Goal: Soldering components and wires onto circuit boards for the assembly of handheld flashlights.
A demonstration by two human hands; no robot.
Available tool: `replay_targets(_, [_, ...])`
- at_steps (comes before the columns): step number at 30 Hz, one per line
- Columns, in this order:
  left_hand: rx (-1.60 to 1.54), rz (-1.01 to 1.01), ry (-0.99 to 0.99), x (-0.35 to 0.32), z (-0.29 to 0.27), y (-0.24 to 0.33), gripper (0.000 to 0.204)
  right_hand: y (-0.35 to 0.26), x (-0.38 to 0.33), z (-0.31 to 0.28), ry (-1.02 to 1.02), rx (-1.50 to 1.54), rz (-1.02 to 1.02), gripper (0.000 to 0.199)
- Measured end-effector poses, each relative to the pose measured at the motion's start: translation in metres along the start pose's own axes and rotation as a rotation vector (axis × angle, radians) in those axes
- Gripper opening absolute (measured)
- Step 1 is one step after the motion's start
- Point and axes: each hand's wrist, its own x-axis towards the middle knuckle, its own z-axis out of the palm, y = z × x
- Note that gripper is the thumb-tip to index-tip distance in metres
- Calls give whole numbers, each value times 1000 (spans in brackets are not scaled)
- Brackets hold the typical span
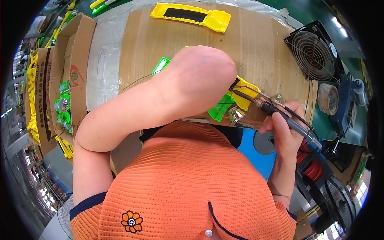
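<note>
My right hand (285, 130) is closed around the grey handle of a soldering iron (295, 125), with a thin metal tube alongside. The iron's tip points left toward a yellow plastic housing (253, 89) on the cardboard. Just below are a green plastic part (220, 111) with thin wires and a small shiny reflector (237, 115). My left hand (208, 66) is bent over the left side of these parts, its fingers hidden beneath the hand and wrist, so what it holds does not show. Partly behind that forearm lies another green part (162, 65) with a dark wire.
A yellow housing half (218, 21) lies at the far edge of the cardboard sheet (140, 32). At right stand a black fan (314, 50) and a round pot (328, 99) beside a blue device (347, 100). Cardboard boxes (82, 52) with green and yellow parts are at left.
</note>
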Motion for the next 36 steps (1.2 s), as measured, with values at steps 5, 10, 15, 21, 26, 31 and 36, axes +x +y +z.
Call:
replay_targets(5, [-25, -3, 27, 0, 0, 1, 16, 4, -1, -2, 4, 54, -47, 18])
replay_targets(10, [-25, -12, 17, 0, -2, 2, 16, 3, -1, -1, -44, -79, -54, 20])
replay_targets(15, [-21, -12, 30, -1, 0, 1, 16, 4, -3, 4, 36, 30, -128, 17])
replay_targets(21, [-5, -31, 36, -2, 1, 2, 15, 0, -6, 34, 188, 232, -89, 16])
replay_targets(26, [19, -101, 1, -3, 1, 2, 16, 4, -1, 45, 221, 343, -131, 12])
replay_targets(31, [36, -195, 81, -14, -2, -9, 16, 13, 28, 55, 152, 377, -160, 14])
replay_targets(36, [123, -177, 157, -35, -13, 11, 13, 10, 16, 47, 156, 378, -196, 15])
